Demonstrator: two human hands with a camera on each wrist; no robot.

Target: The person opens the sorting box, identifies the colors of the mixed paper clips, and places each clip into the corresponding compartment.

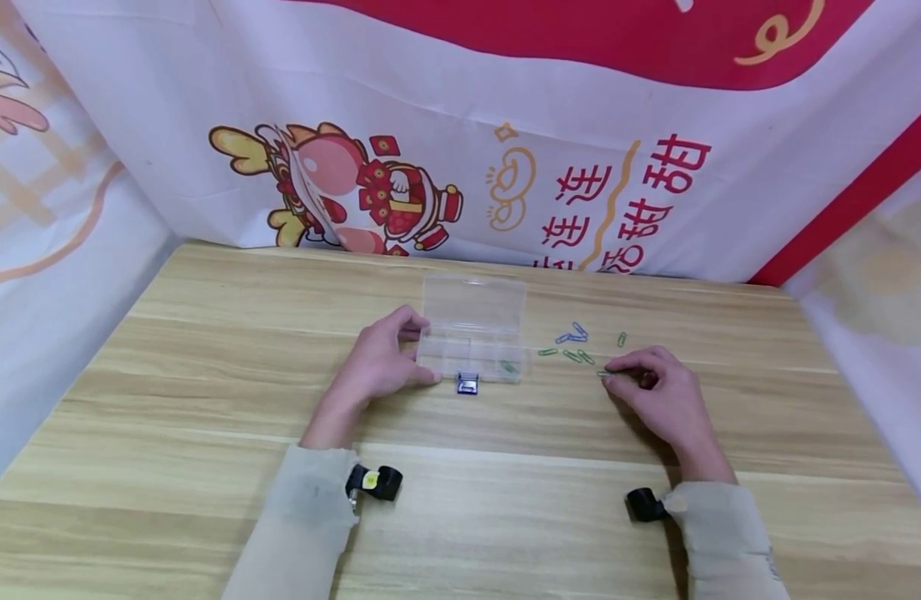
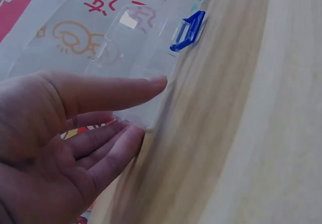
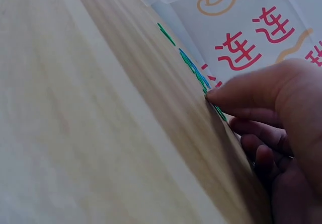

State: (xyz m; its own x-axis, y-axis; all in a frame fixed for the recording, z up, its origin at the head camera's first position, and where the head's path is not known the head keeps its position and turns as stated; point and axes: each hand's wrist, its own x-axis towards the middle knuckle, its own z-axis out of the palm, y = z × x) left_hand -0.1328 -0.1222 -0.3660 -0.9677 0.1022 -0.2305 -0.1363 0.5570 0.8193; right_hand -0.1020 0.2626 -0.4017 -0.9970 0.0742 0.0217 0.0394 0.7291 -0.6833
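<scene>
My left hand (image 1: 385,354) grips the left end of a clear plastic box (image 1: 445,348), its thumb along the front wall and its fingers at the far side. The box lies on the table with its lid (image 1: 475,302) raised at the back and a blue latch (image 1: 468,383) at the front. Inside, a few green paper clips (image 1: 508,367) lie in the front right compartment. To the right, my right hand (image 1: 658,396) pinches a green paper clip (image 1: 602,374) between thumb and index finger, close over the tabletop.
Between the box and my right hand lie several loose green paper clips (image 1: 573,356) and blue paper clips (image 1: 576,337). One more green clip (image 1: 621,339) lies farther back. A printed cloth (image 1: 400,100) hangs behind the wooden table (image 1: 505,517).
</scene>
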